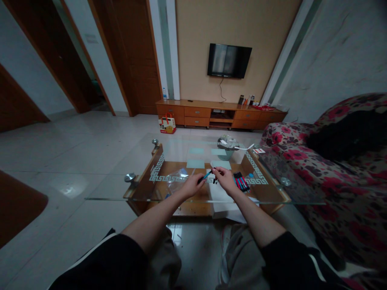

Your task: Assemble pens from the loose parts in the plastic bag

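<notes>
Black sleeve [105,257] fills the lower left of the frame, closest thing to the camera. Going right from there, a clear plastic bag [174,182] lies crumpled just left of center, around the glass table [105,183]. Next is the left hand [192,187], below the middle of the frame, fingers curled around the lower end of a pen [207,175]. Pen's blue with dark ends, tilted up to the right, held above the glass. Right hand [223,178] is just right of center, thumb and fingertips pinching the upper end. Can't tell if that dark tip is a separate piece.

Further right there's a row of red and blue pens [241,182], then the flowery sofa [302,161] at the right edge.

Handling-wise, I'd guess the pen is light, stiff plastic, smooth enough to roll or slip, not that fragile. Best hold imo: barrel in one fist, fingertips on the end, pressure straight along it.
</notes>
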A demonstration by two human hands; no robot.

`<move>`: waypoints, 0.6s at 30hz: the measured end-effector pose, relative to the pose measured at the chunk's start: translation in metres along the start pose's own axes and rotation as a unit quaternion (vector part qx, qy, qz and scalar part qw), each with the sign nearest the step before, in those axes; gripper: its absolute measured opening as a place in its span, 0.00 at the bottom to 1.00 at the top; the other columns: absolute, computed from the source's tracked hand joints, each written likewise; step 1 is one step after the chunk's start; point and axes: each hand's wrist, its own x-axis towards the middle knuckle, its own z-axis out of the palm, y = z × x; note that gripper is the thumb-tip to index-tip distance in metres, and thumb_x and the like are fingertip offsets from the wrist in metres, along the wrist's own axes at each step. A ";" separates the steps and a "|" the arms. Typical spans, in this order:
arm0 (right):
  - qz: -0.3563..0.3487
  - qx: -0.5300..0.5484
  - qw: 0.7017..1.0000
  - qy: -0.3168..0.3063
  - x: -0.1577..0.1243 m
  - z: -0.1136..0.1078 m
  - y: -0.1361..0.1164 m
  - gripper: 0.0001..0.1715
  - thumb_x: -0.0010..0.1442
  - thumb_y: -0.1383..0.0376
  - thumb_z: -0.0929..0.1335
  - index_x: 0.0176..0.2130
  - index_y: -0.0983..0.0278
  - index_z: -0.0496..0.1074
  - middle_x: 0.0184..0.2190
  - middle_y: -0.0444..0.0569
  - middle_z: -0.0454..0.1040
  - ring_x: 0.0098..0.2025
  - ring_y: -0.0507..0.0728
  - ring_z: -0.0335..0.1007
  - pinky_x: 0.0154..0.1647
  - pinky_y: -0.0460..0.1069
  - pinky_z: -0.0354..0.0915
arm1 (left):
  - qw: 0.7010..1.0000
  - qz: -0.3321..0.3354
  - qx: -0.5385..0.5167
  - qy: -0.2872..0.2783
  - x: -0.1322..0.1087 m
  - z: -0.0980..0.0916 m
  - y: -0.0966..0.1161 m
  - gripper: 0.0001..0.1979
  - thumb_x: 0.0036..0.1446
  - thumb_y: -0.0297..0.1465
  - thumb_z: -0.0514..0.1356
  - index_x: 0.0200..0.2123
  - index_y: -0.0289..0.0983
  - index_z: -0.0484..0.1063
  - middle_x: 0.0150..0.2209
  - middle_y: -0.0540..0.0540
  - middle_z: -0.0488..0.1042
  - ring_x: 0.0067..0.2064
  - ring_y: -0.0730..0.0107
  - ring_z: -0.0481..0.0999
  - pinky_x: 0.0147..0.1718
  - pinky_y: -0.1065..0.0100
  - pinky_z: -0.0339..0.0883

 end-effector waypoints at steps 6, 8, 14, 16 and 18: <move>-0.014 -0.027 0.999 0.015 0.003 -0.001 0.004 0.27 0.56 0.44 0.68 0.36 0.65 0.76 0.31 0.50 0.77 0.26 0.54 0.68 0.26 0.48 0.65 | 1.000 -0.012 0.003 -0.007 -0.001 0.001 -0.001 0.10 0.63 0.35 0.54 0.37 0.38 0.74 0.29 0.50 0.74 0.30 0.69 0.70 0.31 0.70 0.59; -0.020 -0.042 0.997 0.059 0.006 -0.007 0.008 0.27 0.57 0.45 0.67 0.39 0.65 0.76 0.34 0.52 0.78 0.27 0.55 0.69 0.28 0.49 0.65 | 1.000 -0.020 0.006 -0.003 -0.001 0.000 -0.001 0.11 0.64 0.36 0.53 0.37 0.38 0.74 0.29 0.50 0.74 0.30 0.68 0.70 0.30 0.70 0.58; -0.047 -0.162 0.982 0.083 0.009 -0.035 0.030 0.18 0.62 0.55 0.63 0.36 0.65 0.75 0.31 0.51 0.77 0.31 0.56 0.70 0.35 0.51 0.65 | 0.999 -0.037 0.018 0.009 -0.001 0.000 -0.003 0.12 0.64 0.37 0.53 0.35 0.37 0.72 0.28 0.49 0.73 0.29 0.68 0.70 0.29 0.69 0.56; -0.055 -0.202 0.978 0.024 0.006 -0.037 0.036 0.13 0.59 0.60 0.66 0.40 0.65 0.75 0.35 0.50 0.77 0.30 0.54 0.68 0.36 0.50 0.65 | 0.999 -0.040 0.023 0.011 -0.001 0.000 -0.004 0.12 0.64 0.37 0.53 0.34 0.38 0.72 0.27 0.49 0.72 0.29 0.68 0.70 0.28 0.69 0.55; -0.067 -0.235 0.969 -0.031 0.002 -0.034 0.042 0.16 0.55 0.63 0.69 0.44 0.64 0.75 0.38 0.49 0.76 0.29 0.52 0.66 0.36 0.50 0.65 | 0.999 -0.044 0.026 0.015 -0.001 0.002 -0.006 0.11 0.64 0.37 0.54 0.34 0.38 0.72 0.27 0.49 0.73 0.29 0.67 0.70 0.28 0.69 0.54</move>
